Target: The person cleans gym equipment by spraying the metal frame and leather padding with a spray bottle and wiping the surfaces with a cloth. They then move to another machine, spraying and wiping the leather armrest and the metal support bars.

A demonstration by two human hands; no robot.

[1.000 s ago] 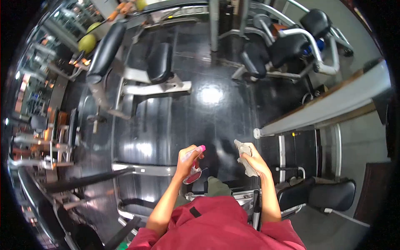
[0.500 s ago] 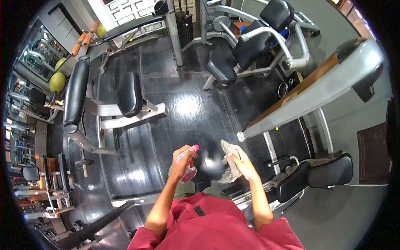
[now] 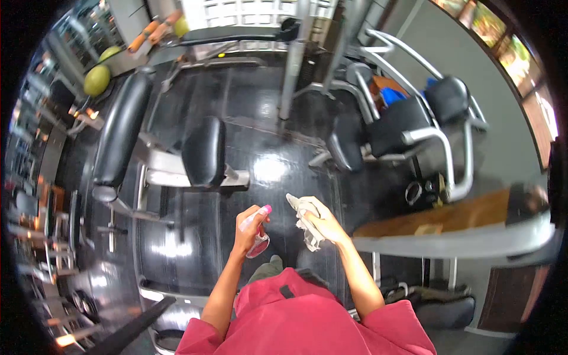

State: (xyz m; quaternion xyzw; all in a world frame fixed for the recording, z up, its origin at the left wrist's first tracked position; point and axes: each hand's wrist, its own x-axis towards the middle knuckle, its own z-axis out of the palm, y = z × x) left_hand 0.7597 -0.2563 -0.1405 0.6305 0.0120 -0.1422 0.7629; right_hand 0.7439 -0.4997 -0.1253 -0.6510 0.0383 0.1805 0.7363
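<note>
My left hand is wrapped round the neck of a spray bottle. The bottle has a pink nozzle and a clear body with pinkish liquid low in it. To its right, my right hand grips a crumpled, pale grey cloth, whose loose end hangs below the fingers. Both hands are held out in front of my body, above the dark floor, and apart from each other. Neither hand touches any of the gym machines.
A bench with black pads stands ahead on the left. Ahead on the right is a seated machine with grey bars. A large grey machine arm juts in at right. Glossy black flooring runs between them.
My view has swung, so the machines ahead sit lower and further right in the picture. Both hands keep hold of the spray bottle and the cloth, and the cloth hand is closer to the bottle.
</note>
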